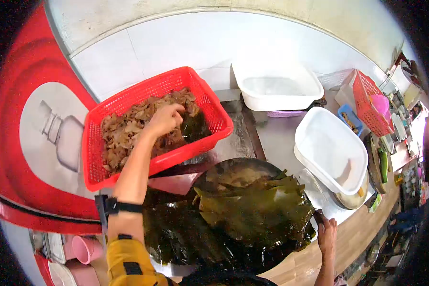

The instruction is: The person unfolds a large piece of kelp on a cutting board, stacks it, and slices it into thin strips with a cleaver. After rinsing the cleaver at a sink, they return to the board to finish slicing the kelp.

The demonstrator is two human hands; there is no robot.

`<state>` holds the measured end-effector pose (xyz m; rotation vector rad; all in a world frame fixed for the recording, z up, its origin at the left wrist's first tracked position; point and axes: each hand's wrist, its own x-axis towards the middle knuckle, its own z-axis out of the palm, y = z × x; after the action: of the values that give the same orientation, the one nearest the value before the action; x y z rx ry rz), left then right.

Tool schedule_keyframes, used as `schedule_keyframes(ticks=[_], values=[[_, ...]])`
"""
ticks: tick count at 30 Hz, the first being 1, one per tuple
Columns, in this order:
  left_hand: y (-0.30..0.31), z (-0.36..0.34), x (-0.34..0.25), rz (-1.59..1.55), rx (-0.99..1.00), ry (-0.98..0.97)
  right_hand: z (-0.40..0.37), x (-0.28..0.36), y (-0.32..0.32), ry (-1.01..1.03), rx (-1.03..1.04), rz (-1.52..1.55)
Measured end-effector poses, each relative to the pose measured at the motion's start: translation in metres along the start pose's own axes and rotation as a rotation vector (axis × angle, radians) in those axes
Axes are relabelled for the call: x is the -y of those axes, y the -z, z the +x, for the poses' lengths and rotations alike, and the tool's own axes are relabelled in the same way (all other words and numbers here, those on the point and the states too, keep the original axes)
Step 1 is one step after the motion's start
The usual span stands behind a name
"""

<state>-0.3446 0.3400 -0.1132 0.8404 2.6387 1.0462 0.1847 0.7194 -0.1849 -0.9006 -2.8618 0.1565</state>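
My left hand (pixel 166 119) reaches into a red plastic basket (pixel 188 157) that holds a heap of brown, thin, crinkled pieces (pixel 125 131). Its fingers are curled down at the heap's right side; what is in them is hidden. Dark green wet sheets, like kelp, show in the basket's right part. More broad kelp sheets (pixel 257 209) lie stacked on a round dark board (pixel 238 174) in front of me. At the stack's right edge, my right hand (pixel 327 233) is closed around the dark handle of what looks like a knife (pixel 318 217); its blade cannot be made out.
A white tub (pixel 281 102) stands against the tiled wall, and another white tub (pixel 314 136) sits right of the board. Farther right are a red basket (pixel 367 102), a small blue tray (pixel 350 119) and a green vegetable (pixel 383 164). A pink bucket (pixel 87 249) is at lower left.
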Motion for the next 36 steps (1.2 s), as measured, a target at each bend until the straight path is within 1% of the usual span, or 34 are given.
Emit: schedule_keyframes(ticks=[2, 3, 5, 6, 7, 8, 10, 11, 12, 14, 15, 17, 18, 19, 20, 21, 23, 24, 25, 26, 27, 28, 29, 30, 31, 32, 33, 34, 35, 36], values=[[-0.020, 0.046, 0.034, 0.062, -0.157, 0.136, -0.022, 0.002, 0.000, -0.024, -0.046, 0.047], [-0.038, 0.060, 0.053, 0.056, -0.141, 0.126, -0.030, 0.018, 0.015, -0.128, 0.065, 0.150], [-0.073, 0.080, 0.087, 0.498, -0.037, -0.070, -0.053, 0.017, 0.019, -0.190, 0.103, 0.093], [-0.081, 0.086, 0.095, 0.488, -0.027, -0.081, -0.063, 0.018, 0.021, -0.234, 0.134, 0.049], [-0.085, 0.092, 0.101, 0.598, 0.099, -0.157, -0.072, 0.019, 0.023, -0.182, 0.031, 0.011], [-0.092, 0.097, 0.107, 0.708, 0.225, -0.233, -0.078, 0.019, 0.025, -0.197, 0.034, 0.003], [-0.060, 0.082, 0.062, 0.270, 0.289, 0.171, -0.084, 0.017, 0.029, -0.233, 0.001, 0.009], [-0.051, 0.078, 0.061, 0.132, 0.129, 0.130, -0.080, 0.023, 0.033, -0.203, -0.039, -0.008], [-0.027, 0.071, 0.037, 0.167, 0.191, 0.129, -0.073, 0.031, 0.038, -0.207, -0.046, -0.006], [0.001, 0.060, 0.021, -0.123, 0.075, 0.141, -0.055, 0.051, 0.048, -0.327, 0.061, 0.132], [0.014, 0.052, 0.012, -0.118, 0.068, 0.137, -0.042, 0.065, 0.052, -0.302, 0.044, 0.125], [0.038, 0.032, -0.011, -0.458, 0.053, 0.102, -0.016, 0.079, 0.040, -0.180, -0.057, 0.358], [0.048, 0.019, -0.025, -0.455, 0.049, 0.096, 0.000, 0.093, 0.038, -0.129, -0.104, 0.410], [0.055, 0.004, -0.042, -0.542, 0.082, 0.024, 0.016, 0.112, 0.045, -0.041, -0.088, 0.489], [0.059, -0.011, -0.058, -0.629, 0.122, -0.049, 0.032, 0.132, 0.045, -0.003, -0.121, 0.569], [0.060, -0.025, -0.075, -0.629, 0.133, -0.057, 0.046, 0.148, 0.046, 0.099, -0.137, 0.577], [0.051, -0.057, -0.109, -0.758, 0.178, -0.196, 0.066, 0.193, 0.056, 0.165, -0.092, 0.826], [0.042, -0.076, -0.128, -0.766, 0.203, -0.200, 0.072, 0.210, 0.050, 0.148, -0.023, 1.029], [0.031, -0.096, -0.147, -0.526, 0.111, -0.244, 0.076, 0.234, 0.061, 0.113, 0.135, 1.269], [0.016, -0.114, -0.160, -0.288, 0.020, -0.296, 0.080, 0.246, 0.063, 0.160, 0.318, 1.448], [-0.005, -0.132, -0.166, -0.219, -0.099, -0.282, 0.080, 0.257, 0.041, 0.367, 0.262, 1.546], [-0.026, -0.149, -0.171, -0.154, -0.218, -0.269, 0.078, 0.263, 0.013, 0.444, 0.184, 1.465], [-0.032, -0.162, -0.183, -0.152, -0.109, -0.173, 0.064, 0.264, 0.038, 0.180, 0.719, 1.946], [-0.033, -0.173, -0.193, -0.144, -0.004, -0.076, 0.055, 0.268, 0.002, 0.330, 0.555, 1.986], [-0.037, -0.179, -0.194, -0.126, -0.019, -0.074, 0.049, 0.268, -0.039, 0.484, 0.396, 2.007], [-0.042, -0.184, -0.192, -0.106, -0.040, -0.067, 0.044, 0.259, -0.053, 0.471, 0.378, 1.998], [-0.050, -0.190, -0.183, -0.112, -0.029, -0.075, 0.041, 0.251, -0.062, 0.443, 0.374, 1.885], [-0.061, -0.194, -0.173, -0.030, -0.095, -0.119, 0.043, 0.246, -0.056, 0.422, 0.373, 1.772], [-0.070, -0.195, -0.168, 0.053, -0.166, -0.160, 0.043, 0.245, -0.051, 0.502, 0.124, 1.773], [-0.075, -0.197, -0.176, 0.051, -0.166, -0.161, 0.042, 0.243, -0.033, 0.502, 0.123, 1.771]])
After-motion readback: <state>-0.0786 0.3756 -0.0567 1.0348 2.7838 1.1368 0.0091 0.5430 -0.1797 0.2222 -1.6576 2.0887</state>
